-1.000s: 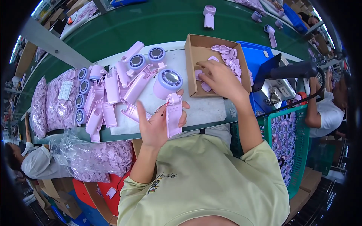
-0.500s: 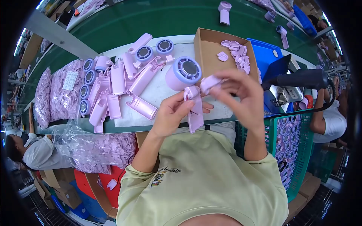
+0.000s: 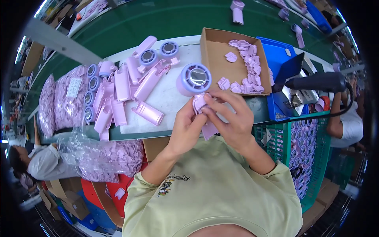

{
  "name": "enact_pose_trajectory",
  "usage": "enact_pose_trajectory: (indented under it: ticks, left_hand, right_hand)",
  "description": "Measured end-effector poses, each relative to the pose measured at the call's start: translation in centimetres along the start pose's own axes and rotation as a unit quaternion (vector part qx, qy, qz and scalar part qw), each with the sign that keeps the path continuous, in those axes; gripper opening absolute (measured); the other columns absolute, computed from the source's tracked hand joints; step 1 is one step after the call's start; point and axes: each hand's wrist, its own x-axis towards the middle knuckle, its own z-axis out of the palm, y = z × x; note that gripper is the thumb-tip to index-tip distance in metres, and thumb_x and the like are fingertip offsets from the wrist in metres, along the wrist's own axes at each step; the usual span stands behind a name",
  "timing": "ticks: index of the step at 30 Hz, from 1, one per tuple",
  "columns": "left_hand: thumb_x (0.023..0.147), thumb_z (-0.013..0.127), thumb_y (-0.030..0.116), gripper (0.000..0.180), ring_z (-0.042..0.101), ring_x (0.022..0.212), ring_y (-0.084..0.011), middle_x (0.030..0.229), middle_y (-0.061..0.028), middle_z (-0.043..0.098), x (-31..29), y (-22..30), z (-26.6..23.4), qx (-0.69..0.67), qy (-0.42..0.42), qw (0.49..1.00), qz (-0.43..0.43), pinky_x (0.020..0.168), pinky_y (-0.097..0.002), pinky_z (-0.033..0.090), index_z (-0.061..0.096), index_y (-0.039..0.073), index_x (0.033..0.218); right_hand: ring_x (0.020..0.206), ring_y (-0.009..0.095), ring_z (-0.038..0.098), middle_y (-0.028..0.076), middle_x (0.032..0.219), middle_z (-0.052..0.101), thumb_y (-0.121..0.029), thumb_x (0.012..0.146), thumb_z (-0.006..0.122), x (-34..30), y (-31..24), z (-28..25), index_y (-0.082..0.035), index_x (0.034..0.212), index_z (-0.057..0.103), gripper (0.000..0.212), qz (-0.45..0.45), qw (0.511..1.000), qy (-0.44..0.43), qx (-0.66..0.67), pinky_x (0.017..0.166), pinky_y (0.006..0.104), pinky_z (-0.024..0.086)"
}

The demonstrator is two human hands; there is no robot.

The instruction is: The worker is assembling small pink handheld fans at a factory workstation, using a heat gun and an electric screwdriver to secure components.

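A pink handheld fan with a round lilac-rimmed head (image 3: 193, 80) is upright before me, its handle shell (image 3: 209, 130) hanging down toward my shirt. My left hand (image 3: 184, 127) is closed round the fan just below the head. With fingers bent, my right hand (image 3: 232, 120) pinches a small pink plastic piece (image 3: 200, 102) against the fan's neck. The fingers partly cover the piece, and I cannot tell if it is seated. To the left on the white mat lie several loose pink handle shells (image 3: 123, 83) and more fan heads (image 3: 148, 58).
An open cardboard box (image 3: 215, 51) holds small pink pieces. Right of it are a blue tray (image 3: 278, 53) and a black-handled power tool (image 3: 316, 82). A green crate (image 3: 321, 158) of fan heads stands below. Bagged parts (image 3: 71, 98) lie left; a green conveyor (image 3: 177, 19) runs behind.
My right hand has come down and left with the small pink piece, from beside the fan onto its neck. My left hand keeps its hold.
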Motion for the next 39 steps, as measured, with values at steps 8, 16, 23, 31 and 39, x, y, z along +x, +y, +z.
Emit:
enact_pose_trajectory:
  ticks: [8, 16, 23, 31, 39]
  left_hand:
    - [0.099, 0.041, 0.022, 0.043, 0.044, 0.125, -0.0224, 0.140, -0.0216, 0.041, -1.0, 0.1, 2.4, -0.223, 0.059, 0.973, 0.004, 0.101, -0.0334, 0.036, 0.042, -0.010, 0.127]
    - [0.100, 0.041, 0.029, 0.049, 0.049, 0.122, -0.0335, 0.139, -0.0272, 0.041, -0.2, -0.8, 0.9, 0.054, -0.083, 0.990, 0.104, 0.097, -0.0353, 0.042, 0.040, -0.011, 0.129]
    - [0.096, 0.047, 0.020, 0.036, 0.054, 0.114, -0.0377, 0.118, -0.0260, 0.057, 1.1, 0.0, 3.7, -0.023, -0.005, 0.984, 0.174, 0.093, -0.0415, 0.046, 0.048, -0.009, 0.118]
    - [0.091, 0.052, 0.021, 0.018, 0.046, 0.053, -0.0166, 0.064, -0.0054, 0.045, 2.3, 1.9, 2.5, -0.287, 0.047, 0.953, 0.086, 0.050, -0.0268, 0.038, 0.049, 0.004, 0.091]
    - [0.095, 0.044, 0.021, 0.018, 0.028, 0.043, -0.0081, 0.057, 0.0007, 0.034, 2.7, 2.1, 2.6, -0.419, -0.039, 0.905, -0.060, 0.043, -0.0252, 0.023, 0.046, 0.005, 0.087]
  right_hand:
    - [0.086, 0.018, 0.064, 0.011, 0.106, 0.061, -0.005, 0.080, 0.070, -1.2, -0.5, -1.2, -0.008, 0.108, 0.067, 0.028, 0.111, 0.973, 0.004, 0.203, 0.075, 0.0308, 0.052]
    - [0.060, 0.009, 0.057, 0.006, 0.083, 0.059, -0.019, 0.097, 0.053, -1.9, -1.0, -3.1, -0.004, 0.116, 0.056, 0.024, 0.370, 0.715, -0.110, 0.584, 0.048, 0.0234, 0.044]
    - [0.053, 0.010, 0.055, 0.003, 0.072, 0.058, -0.028, 0.100, 0.047, -1.4, -0.2, -2.9, -0.003, 0.106, 0.056, 0.028, 0.343, 0.725, -0.179, 0.570, 0.047, 0.0224, 0.043]
    - [0.104, 0.022, 0.050, 0.011, 0.116, 0.050, -0.026, 0.073, 0.081, -1.6, 3.6, -6.2, -0.001, 0.122, 0.045, 0.066, 0.213, 0.916, 0.313, -0.130, 0.086, 0.0339, 0.041]
    - [0.061, 0.013, 0.050, 0.003, 0.077, 0.053, -0.012, 0.090, 0.063, 2.8, 7.9, -10.9, -0.002, 0.115, 0.047, 0.031, 0.216, 0.870, 0.422, 0.133, 0.062, 0.0259, 0.045]
